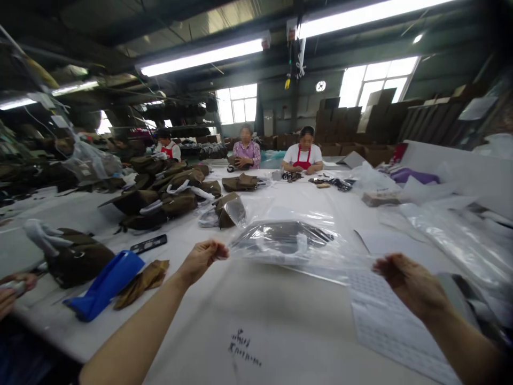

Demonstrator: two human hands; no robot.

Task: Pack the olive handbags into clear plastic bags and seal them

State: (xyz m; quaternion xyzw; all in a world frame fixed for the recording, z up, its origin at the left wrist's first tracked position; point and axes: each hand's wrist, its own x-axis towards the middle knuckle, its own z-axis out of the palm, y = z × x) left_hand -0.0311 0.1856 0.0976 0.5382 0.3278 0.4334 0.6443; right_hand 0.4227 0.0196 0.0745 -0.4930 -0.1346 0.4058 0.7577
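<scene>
A clear plastic bag [320,262] is stretched between my two hands, low above the white table. Inside it lies a dark handbag [280,231] with a pale, wrapped handle. My left hand [202,260] is closed, thumb and fingers pinching the left end of the plastic. At the opposite end, my right hand [412,286] has its fingers bent together on the plastic's edge; they are slightly blurred. Beneath the right side of the plastic, a printed sheet [388,326] rests on the table.
Brown handbags [176,203] are heaped at the left, near a blue cloth piece [106,286] and a dark remote-like object [148,244]. A co-worker's hands [16,289] show at the left edge. Plastic bags [452,240] lie right. Several people sit across the table [276,331].
</scene>
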